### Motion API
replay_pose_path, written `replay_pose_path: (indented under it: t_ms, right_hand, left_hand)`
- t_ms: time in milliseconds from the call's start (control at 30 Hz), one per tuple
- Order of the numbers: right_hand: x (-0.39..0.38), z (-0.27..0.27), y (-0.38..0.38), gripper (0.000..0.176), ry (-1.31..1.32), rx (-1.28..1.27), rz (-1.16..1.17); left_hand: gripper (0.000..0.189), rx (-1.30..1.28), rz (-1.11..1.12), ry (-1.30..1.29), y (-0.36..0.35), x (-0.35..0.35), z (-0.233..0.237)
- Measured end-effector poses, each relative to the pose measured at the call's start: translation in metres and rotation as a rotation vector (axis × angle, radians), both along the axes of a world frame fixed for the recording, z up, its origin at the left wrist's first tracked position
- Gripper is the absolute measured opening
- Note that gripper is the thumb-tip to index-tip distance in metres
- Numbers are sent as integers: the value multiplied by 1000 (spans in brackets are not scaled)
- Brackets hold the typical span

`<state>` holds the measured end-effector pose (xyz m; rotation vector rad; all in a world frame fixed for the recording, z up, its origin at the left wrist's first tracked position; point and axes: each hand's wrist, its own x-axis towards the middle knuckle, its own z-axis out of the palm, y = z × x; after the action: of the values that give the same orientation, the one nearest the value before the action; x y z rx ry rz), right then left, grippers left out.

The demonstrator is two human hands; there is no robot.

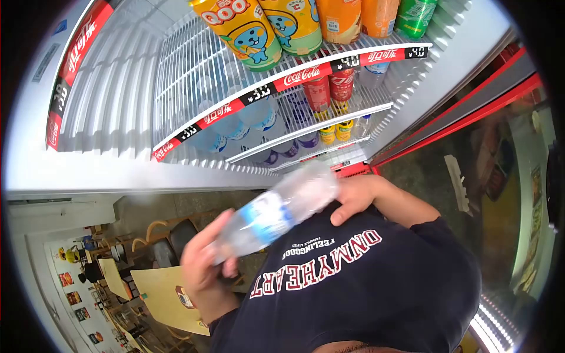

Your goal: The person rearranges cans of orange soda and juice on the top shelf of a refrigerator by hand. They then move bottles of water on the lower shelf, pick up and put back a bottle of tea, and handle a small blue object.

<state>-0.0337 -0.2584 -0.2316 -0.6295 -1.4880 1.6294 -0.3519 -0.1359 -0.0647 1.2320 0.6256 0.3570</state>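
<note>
A clear plastic bottle [268, 216] with a blue and white label hangs tilted in front of my chest, blurred by motion. My left hand [206, 256] is closed around its lower left end. At the upper right end, my right hand [356, 197] holds the bottle, with its thumb showing below and its other fingers mostly hidden behind the plastic. Just beyond the bottle stands a drinks cooler with white wire shelves [176, 70]. Orange Qoo bottles [244, 35] and a green bottle [415, 17] stand on its upper shelf.
Lower cooler shelves hold water bottles [256, 115], red bottles [341, 85] and small yellow bottles [335, 130]. The red-edged cooler door [465, 117] stands open at the right. Wooden tables [165, 294] and chairs [183, 235] are at the lower left.
</note>
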Motion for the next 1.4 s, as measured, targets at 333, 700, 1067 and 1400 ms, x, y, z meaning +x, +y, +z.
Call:
replay_pose_path:
  t_ms: [333, 700, 1067, 1400]
  right_hand:
    - [8, -37, -22, 70, 906, -241, -567]
    - [96, -16, -5, 70, 1415, -188, -450]
    - [137, -14, 34, 74, 1459, -391, -864]
    - [148, -3, 40, 79, 1577, -380, -825]
  left_hand:
    - [66, 170, -426, 131, -23, 141, -70]
    - [62, 105, -571, -9, -29, 152, -101]
    - [46, 87, -315, 68, -25, 111, -119]
    - [43, 77, -214, 120, -25, 91, -124]
